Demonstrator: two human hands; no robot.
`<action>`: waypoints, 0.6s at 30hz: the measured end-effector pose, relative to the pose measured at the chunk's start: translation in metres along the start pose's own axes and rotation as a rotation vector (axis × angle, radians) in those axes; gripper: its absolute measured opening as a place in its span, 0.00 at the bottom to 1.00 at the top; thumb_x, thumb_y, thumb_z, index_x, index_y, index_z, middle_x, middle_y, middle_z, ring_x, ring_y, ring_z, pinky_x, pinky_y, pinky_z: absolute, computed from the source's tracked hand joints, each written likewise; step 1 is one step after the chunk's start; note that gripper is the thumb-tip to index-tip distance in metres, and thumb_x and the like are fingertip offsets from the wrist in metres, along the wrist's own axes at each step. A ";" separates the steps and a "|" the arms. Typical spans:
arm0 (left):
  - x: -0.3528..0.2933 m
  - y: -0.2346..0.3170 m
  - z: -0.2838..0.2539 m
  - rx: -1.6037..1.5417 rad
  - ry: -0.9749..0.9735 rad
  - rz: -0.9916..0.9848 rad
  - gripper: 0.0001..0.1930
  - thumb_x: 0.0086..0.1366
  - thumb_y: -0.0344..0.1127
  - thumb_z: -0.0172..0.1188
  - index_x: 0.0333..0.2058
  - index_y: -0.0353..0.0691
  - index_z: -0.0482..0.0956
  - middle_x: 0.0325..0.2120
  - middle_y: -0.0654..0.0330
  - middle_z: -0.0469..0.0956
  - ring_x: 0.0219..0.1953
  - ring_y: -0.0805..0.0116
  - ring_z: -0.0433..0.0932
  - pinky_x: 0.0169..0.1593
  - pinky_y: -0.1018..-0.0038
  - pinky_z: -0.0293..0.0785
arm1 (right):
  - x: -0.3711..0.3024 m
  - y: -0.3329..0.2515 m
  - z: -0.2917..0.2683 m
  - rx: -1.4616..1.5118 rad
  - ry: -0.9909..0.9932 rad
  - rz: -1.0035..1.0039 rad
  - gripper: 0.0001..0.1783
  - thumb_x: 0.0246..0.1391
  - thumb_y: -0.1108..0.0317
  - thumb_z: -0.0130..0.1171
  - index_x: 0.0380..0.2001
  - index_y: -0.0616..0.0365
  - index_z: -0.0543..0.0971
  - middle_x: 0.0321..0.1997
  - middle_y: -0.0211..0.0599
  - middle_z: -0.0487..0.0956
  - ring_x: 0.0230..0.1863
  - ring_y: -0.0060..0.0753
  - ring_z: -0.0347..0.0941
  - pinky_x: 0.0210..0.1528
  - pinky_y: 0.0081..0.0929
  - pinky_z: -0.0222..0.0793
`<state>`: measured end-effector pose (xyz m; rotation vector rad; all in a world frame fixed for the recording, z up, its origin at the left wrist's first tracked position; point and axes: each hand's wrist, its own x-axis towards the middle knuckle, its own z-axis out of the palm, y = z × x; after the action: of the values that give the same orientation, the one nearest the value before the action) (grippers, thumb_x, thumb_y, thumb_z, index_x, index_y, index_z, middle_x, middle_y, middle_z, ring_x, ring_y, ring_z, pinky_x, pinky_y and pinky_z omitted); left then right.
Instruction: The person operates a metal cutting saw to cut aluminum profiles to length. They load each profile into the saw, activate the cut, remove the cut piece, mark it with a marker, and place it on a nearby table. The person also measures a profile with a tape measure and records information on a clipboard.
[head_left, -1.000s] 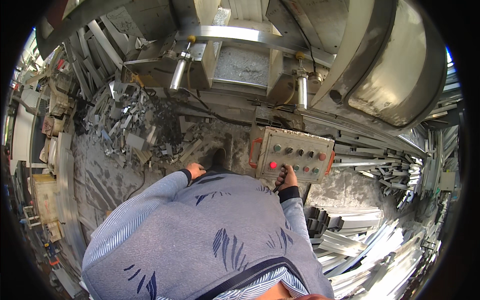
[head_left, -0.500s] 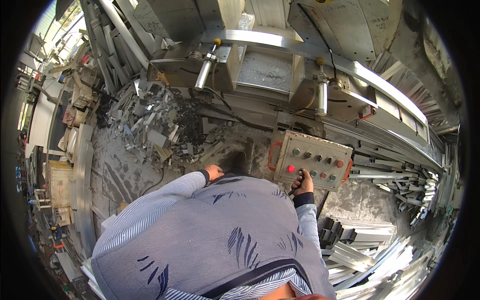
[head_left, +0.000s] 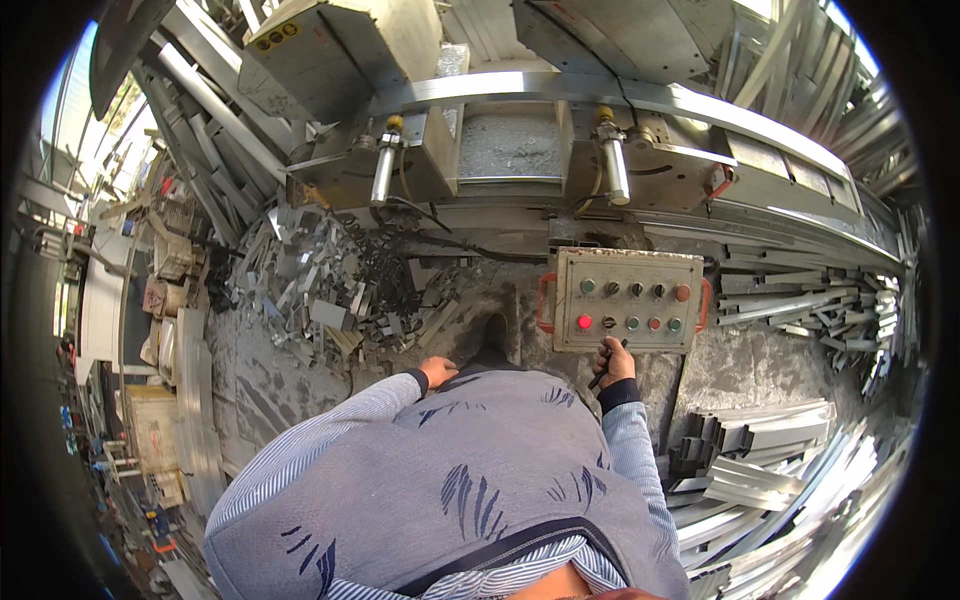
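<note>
My right hand (head_left: 615,364) is closed around a dark pen-like stick (head_left: 598,380), just under the near edge of a control box (head_left: 628,307). Its raised fingertips overlap that edge, below a black selector knob (head_left: 610,323); I cannot tell whether they touch the box. A red button (head_left: 585,322) glows at the left of the lower row, among green, red and black controls. Close to my waist, my left hand (head_left: 437,371) has its fingers curled inward. What it holds, if anything, is hidden.
A cutting machine (head_left: 400,60) stands ahead, a long metal profile (head_left: 500,86) lying across it beside two clamp cylinders (head_left: 613,170). Metal offcuts (head_left: 320,290) heap on the floor at left. Stacked profiles (head_left: 780,430) lie at right, and a yellowish box (head_left: 152,430) stands far left.
My right hand has drawn back slightly from the control box, uncovering the black selector knob in the lower row. The view has shifted and turned a little; my left hand stays near my waist.
</note>
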<state>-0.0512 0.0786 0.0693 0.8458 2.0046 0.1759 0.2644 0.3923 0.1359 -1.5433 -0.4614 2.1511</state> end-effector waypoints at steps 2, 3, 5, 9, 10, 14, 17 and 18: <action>0.000 0.009 -0.005 0.024 -0.003 0.016 0.22 0.62 0.52 0.62 0.49 0.46 0.85 0.50 0.50 0.82 0.55 0.47 0.78 0.60 0.61 0.72 | -0.006 0.009 -0.020 0.055 0.011 0.017 0.08 0.56 0.62 0.63 0.31 0.52 0.75 0.23 0.26 0.70 0.19 0.23 0.61 0.19 0.23 0.55; 0.001 0.016 -0.009 0.040 0.029 0.065 0.21 0.63 0.50 0.62 0.49 0.44 0.84 0.49 0.50 0.82 0.53 0.50 0.79 0.58 0.62 0.74 | -0.008 0.015 -0.031 0.077 0.046 0.024 0.08 0.56 0.62 0.63 0.31 0.52 0.75 0.23 0.26 0.70 0.19 0.23 0.62 0.19 0.24 0.55; 0.001 0.035 -0.018 0.086 0.082 0.098 0.20 0.65 0.46 0.63 0.50 0.41 0.83 0.47 0.50 0.83 0.49 0.55 0.83 0.55 0.66 0.77 | -0.011 0.028 -0.057 0.127 0.074 0.040 0.08 0.55 0.62 0.63 0.31 0.51 0.75 0.24 0.27 0.70 0.19 0.24 0.62 0.20 0.24 0.56; 0.015 0.091 -0.059 -0.330 0.071 0.045 0.19 0.66 0.35 0.64 0.53 0.33 0.80 0.41 0.52 0.85 0.38 0.69 0.86 0.44 0.73 0.80 | -0.014 0.068 -0.119 0.159 0.204 0.066 0.08 0.54 0.64 0.61 0.28 0.50 0.72 0.21 0.26 0.69 0.17 0.22 0.60 0.18 0.24 0.54; 0.021 0.107 -0.073 -0.315 0.115 0.101 0.18 0.66 0.35 0.63 0.52 0.33 0.81 0.40 0.53 0.86 0.38 0.68 0.86 0.44 0.72 0.80 | -0.016 0.080 -0.136 0.174 0.279 0.084 0.08 0.54 0.64 0.61 0.28 0.50 0.72 0.20 0.26 0.69 0.17 0.22 0.60 0.18 0.24 0.54; 0.065 0.170 -0.150 -0.347 0.323 0.370 0.17 0.64 0.32 0.63 0.51 0.33 0.82 0.39 0.55 0.86 0.37 0.70 0.85 0.45 0.72 0.79 | -0.038 0.132 -0.191 0.186 0.514 0.101 0.07 0.54 0.64 0.58 0.26 0.50 0.73 0.19 0.27 0.70 0.15 0.24 0.61 0.16 0.25 0.54; 0.108 0.218 -0.222 -0.310 0.465 0.514 0.16 0.63 0.35 0.66 0.48 0.35 0.84 0.41 0.52 0.86 0.44 0.65 0.84 0.50 0.71 0.78 | -0.060 0.172 -0.212 0.288 0.728 0.073 0.07 0.53 0.65 0.58 0.24 0.51 0.73 0.17 0.28 0.69 0.13 0.26 0.60 0.15 0.27 0.54; 0.121 0.231 -0.247 -0.199 0.580 0.609 0.15 0.62 0.36 0.66 0.46 0.36 0.84 0.40 0.51 0.86 0.44 0.64 0.85 0.50 0.70 0.78 | -0.068 0.186 -0.213 0.341 0.815 0.061 0.07 0.53 0.65 0.58 0.23 0.50 0.73 0.16 0.28 0.69 0.12 0.27 0.59 0.15 0.28 0.54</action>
<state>-0.1759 0.3785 0.2241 1.3631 2.1252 1.0514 0.4545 0.2008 0.0272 -2.0339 0.2150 1.3496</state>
